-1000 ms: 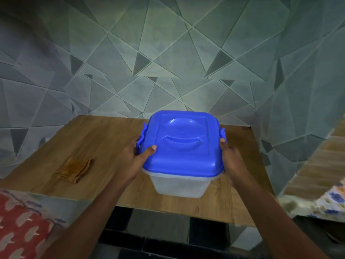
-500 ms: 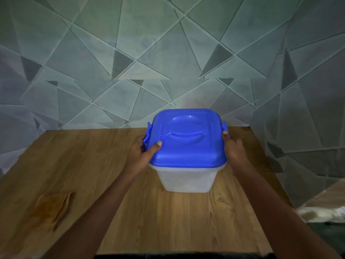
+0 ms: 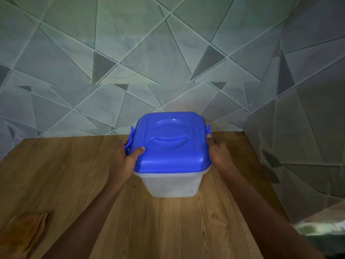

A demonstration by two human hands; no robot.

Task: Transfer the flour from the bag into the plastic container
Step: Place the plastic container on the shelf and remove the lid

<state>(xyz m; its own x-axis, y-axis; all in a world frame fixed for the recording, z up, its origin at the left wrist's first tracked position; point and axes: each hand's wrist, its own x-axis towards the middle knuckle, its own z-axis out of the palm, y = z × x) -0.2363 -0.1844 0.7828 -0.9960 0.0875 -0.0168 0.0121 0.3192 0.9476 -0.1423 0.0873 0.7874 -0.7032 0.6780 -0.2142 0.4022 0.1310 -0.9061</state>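
A clear plastic container (image 3: 173, 184) with a blue clip-on lid (image 3: 171, 143) stands on the wooden table (image 3: 149, 230), near the back wall. My left hand (image 3: 127, 157) grips its left side, thumb resting on the lid beside the left clip. My right hand (image 3: 218, 150) holds the right side at the other clip. The lid is closed on the container. No flour bag is in view.
A folded brown cloth (image 3: 26, 232) lies at the table's front left. Grey tiled walls (image 3: 168, 62) close in behind and to the right of the table. A pale surface (image 3: 324, 221) shows past the table's right edge.
Both hands have carried the container farther over the table toward the back wall and it now rests on the wood. The view has moved forward over the table.
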